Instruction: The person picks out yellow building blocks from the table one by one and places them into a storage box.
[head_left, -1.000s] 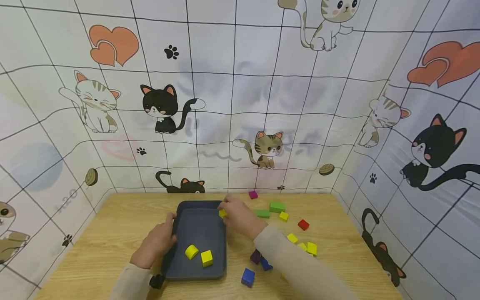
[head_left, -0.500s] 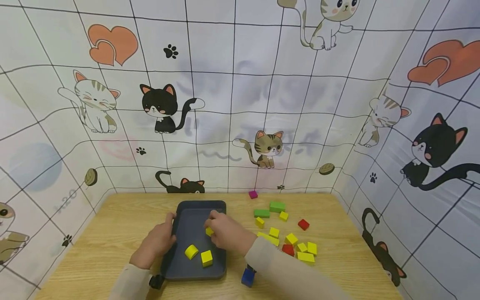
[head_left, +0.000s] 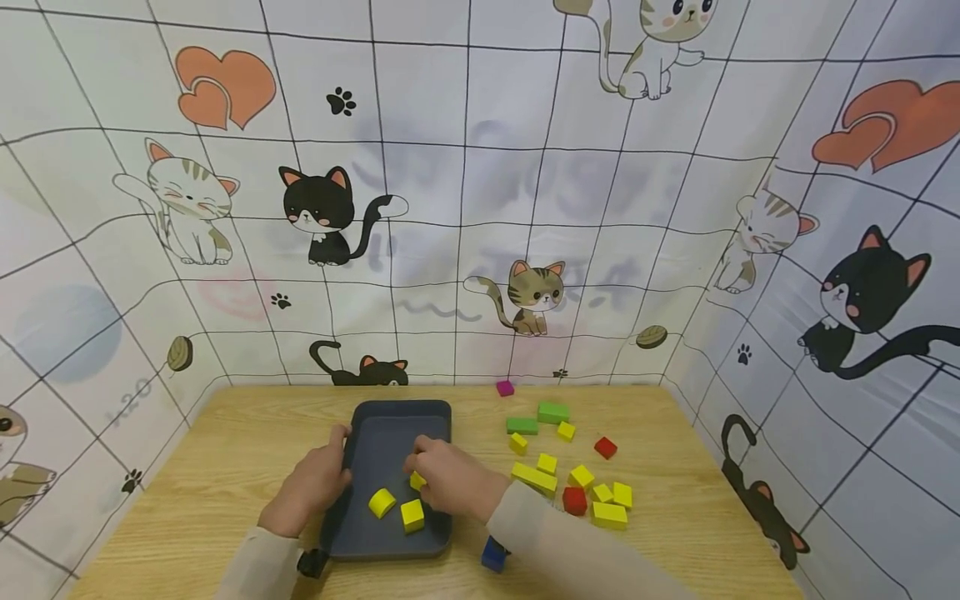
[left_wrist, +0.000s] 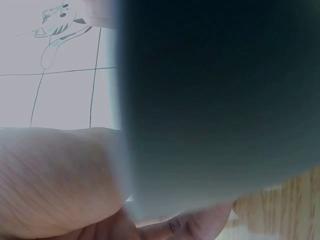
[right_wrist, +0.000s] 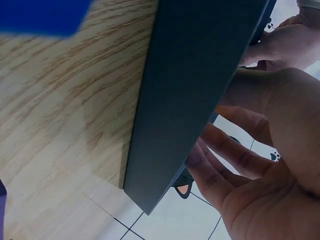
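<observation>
A dark grey rectangular tray [head_left: 401,406] lies on the wooden table. My left hand [head_left: 309,482] grips its left rim. Over the tray's right part, my right hand [head_left: 456,477] pinches a yellow block [head_left: 417,481], mostly hidden by the fingers. Just in front, a yellow block with a curved face [head_left: 382,502] and a yellow cube [head_left: 412,516] sit on the tray floor. In the right wrist view, the tray's side wall [right_wrist: 185,75] hides the fingertips of my right hand [right_wrist: 260,160]. The tray wall [left_wrist: 215,100] fills much of the left wrist view.
Right of the tray lie several yellow blocks [head_left: 534,478], two green blocks [head_left: 553,412], red blocks [head_left: 574,501] and a magenta block [head_left: 506,388]. A blue block [head_left: 493,553] is near my right sleeve. Cat-printed cloth [head_left: 420,167] encloses the table's back and sides.
My right hand has carried the yellow block from the tray's right rim leftward and nearer, down into the tray. The left hand stays on the rim.
</observation>
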